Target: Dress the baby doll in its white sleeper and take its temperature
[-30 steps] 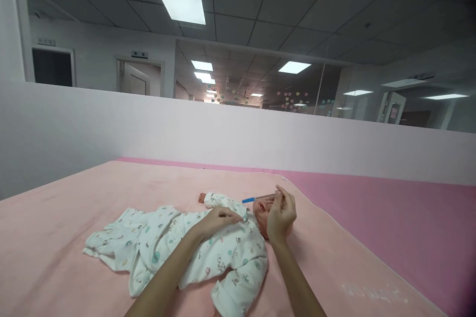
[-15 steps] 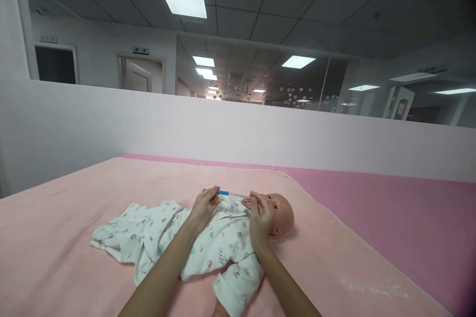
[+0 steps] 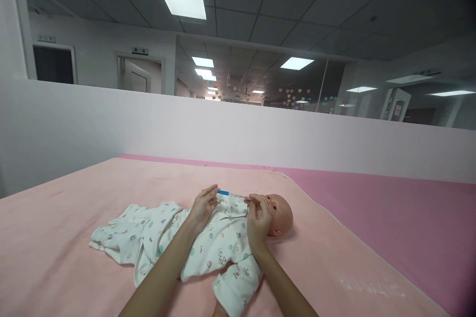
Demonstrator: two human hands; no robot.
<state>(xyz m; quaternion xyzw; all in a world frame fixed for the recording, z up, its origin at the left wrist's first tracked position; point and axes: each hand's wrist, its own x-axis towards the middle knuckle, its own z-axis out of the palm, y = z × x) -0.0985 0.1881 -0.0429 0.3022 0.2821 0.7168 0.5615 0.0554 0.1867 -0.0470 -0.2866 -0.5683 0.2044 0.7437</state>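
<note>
A baby doll lies on its back with its bald head (image 3: 283,213) to the right, dressed in a white printed garment (image 3: 213,247). Above its chest is a thin glass thermometer (image 3: 238,195) with a blue end, held level between both hands. My left hand (image 3: 204,206) pinches the blue end. The fingers of my right hand (image 3: 259,218) are closed around the clear end, beside the doll's face and partly covering it. The thermometer's tip is hidden by these fingers.
The doll rests on a peach blanket (image 3: 74,198) spread over a pink mat (image 3: 390,208). A low white wall (image 3: 260,133) runs along the back, with windows above it.
The fingers of my right hand, more spread before, have drawn together around the clear end of the thermometer. My left hand has barely moved, and the doll lies as before.
</note>
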